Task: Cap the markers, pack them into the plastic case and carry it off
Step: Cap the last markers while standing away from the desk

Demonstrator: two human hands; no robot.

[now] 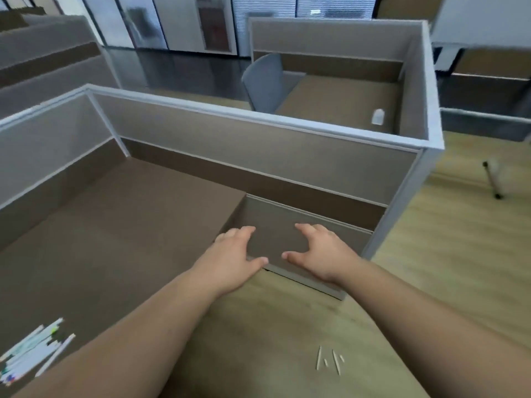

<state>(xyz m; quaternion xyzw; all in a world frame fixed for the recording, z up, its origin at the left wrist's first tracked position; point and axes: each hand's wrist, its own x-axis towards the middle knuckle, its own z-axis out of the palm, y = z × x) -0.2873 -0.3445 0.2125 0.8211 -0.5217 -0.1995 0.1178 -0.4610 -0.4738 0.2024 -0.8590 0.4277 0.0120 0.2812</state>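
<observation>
A loose pile of white markers (31, 350) lies on the brown desk (120, 225) at the bottom left edge of the view. No plastic case shows. My left hand (232, 259) and my right hand (319, 254) are stretched out in front of me over the desk's right end and a lower side panel (287, 225). Both hands hold nothing and their fingers are spread, far from the markers.
Grey cubicle partitions (258, 139) wall the desk at the back and left. A grey chair (267, 81) stands in the cubicle behind. Several thin wooden sticks (329, 361) lie on the wooden floor (431, 254) below my right arm. A chair leg (492, 182) stands at the right.
</observation>
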